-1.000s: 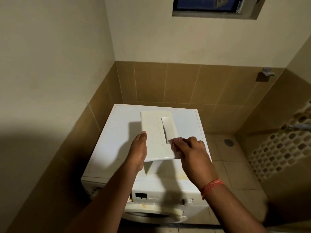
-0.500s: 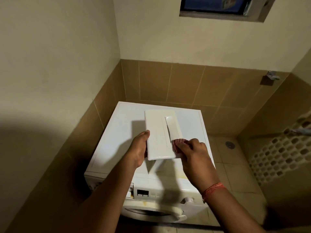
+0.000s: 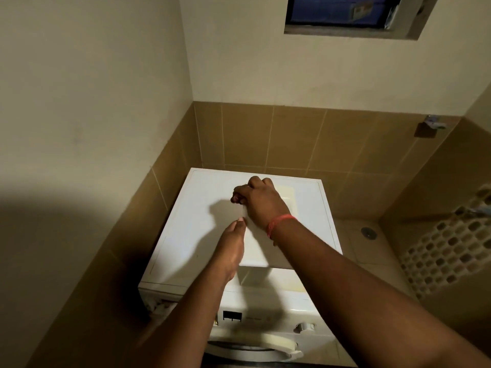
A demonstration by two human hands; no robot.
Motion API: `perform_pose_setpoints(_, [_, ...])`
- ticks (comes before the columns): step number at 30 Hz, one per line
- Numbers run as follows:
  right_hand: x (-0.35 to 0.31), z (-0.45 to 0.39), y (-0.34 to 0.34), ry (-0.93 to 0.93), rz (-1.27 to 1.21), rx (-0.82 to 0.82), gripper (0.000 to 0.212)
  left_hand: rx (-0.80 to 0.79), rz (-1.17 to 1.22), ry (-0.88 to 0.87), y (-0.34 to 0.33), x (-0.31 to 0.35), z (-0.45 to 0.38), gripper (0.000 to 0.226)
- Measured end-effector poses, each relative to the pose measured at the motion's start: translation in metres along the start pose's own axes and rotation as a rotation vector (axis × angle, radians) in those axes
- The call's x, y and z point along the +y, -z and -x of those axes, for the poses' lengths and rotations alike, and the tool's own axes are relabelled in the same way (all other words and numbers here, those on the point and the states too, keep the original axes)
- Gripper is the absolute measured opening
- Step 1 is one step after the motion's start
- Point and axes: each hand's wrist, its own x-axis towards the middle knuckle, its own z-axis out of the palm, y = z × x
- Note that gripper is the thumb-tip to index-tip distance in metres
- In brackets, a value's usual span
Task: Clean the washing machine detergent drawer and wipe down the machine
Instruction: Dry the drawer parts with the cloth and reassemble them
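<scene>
A white front-loading washing machine (image 3: 191,229) stands in the tiled corner. The white detergent drawer (image 3: 256,251) is held flat above the machine's top. My left hand (image 3: 233,248) grips the drawer's left edge from the side. My right hand (image 3: 261,201) lies on the drawer's far left part with its fingers curled around a reddish cloth (image 3: 236,199), of which only a bit shows at the fingertips. A red thread band circles the right wrist. My right forearm hides much of the drawer. The empty drawer slot (image 3: 159,305) shows at the machine's front left corner.
Walls close in on the left and behind the machine. A window (image 3: 342,11) sits high on the back wall and a tap (image 3: 433,123) on the right. A tiled floor with a drain (image 3: 368,231) lies to the right. The machine's dial (image 3: 304,326) and door rim (image 3: 265,341) face me.
My right hand has slid with the cloth from the drawer's near right edge to its far left part. The view has moved closer and tilted up. My left hand keeps its hold.
</scene>
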Motion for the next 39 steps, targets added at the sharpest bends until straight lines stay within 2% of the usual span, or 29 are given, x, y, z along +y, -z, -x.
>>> perform_pose_setpoints(4, [0.022, -0.032, -0.001, 0.036, 0.011, -0.059, 0.025, 0.051, -0.082, -0.058, -0.004, 0.003, 0.000, 0.042])
perform_pose_setpoints(7, [0.050, -0.037, 0.006, -0.080, -0.021, -0.070, 0.026, 0.090, -0.121, -0.079, -0.006, 0.003, 0.000, 0.042])
perform_pose_setpoints(11, [0.086, 0.002, 0.008, -0.258, 0.010, 0.040, 0.034, 0.113, -0.144, -0.080, -0.005, 0.002, -0.002, 0.042])
perform_pose_setpoints(15, [0.074, 0.054, 0.012, -0.182, 0.091, 0.068, 0.037, 0.122, -0.164, -0.088, -0.006, 0.005, 0.001, 0.041])
perform_pose_setpoints(19, [0.055, 0.091, 0.028, -0.110, 0.078, -0.024, 0.041, 0.133, -0.156, -0.089, -0.008, 0.008, 0.005, 0.040])
perform_pose_setpoints(23, [0.039, 0.108, 0.059, -0.121, 0.023, -0.280, 0.038, 0.127, -0.189, -0.071, -0.009, 0.009, 0.011, 0.043])
perform_pose_setpoints(25, [0.038, 0.112, 0.085, -0.199, -0.135, -0.434, 0.032, 0.119, -0.186, -0.069, -0.010, 0.010, 0.014, 0.043])
perform_pose_setpoints(27, [0.040, 0.122, 0.103, -0.314, -0.379, -0.461, 0.032, 0.129, -0.165, -0.063, -0.010, 0.013, 0.016, 0.044])
perform_pose_setpoints(28, [0.043, 0.129, 0.106, -0.354, -0.511, -0.381, 0.033, 0.138, -0.146, -0.057, -0.009, 0.014, 0.017, 0.044])
perform_pose_setpoints(31, [0.050, 0.151, 0.095, -0.517, -0.832, 0.016, 0.028, 0.177, -0.066, -0.049, -0.006, 0.016, 0.023, 0.044])
perform_pose_setpoints(32, [0.055, 0.157, 0.084, -0.597, -0.907, 0.083, 0.026, 0.191, -0.037, -0.055, -0.005, 0.016, 0.025, 0.042])
perform_pose_setpoints(34, [0.071, 0.166, 0.052, -0.780, -1.063, 0.112, 0.020, 0.216, 0.041, -0.043, -0.002, 0.016, 0.029, 0.039])
perform_pose_setpoints(36, [0.087, 0.173, 0.019, -0.969, -1.240, 0.059, 0.019, 0.232, 0.130, -0.021, 0.001, 0.018, 0.033, 0.030])
perform_pose_setpoints(39, [0.101, 0.182, -0.019, -1.205, -1.393, 0.037, 0.032, 0.243, 0.307, 0.017, 0.008, 0.024, 0.039, 0.025])
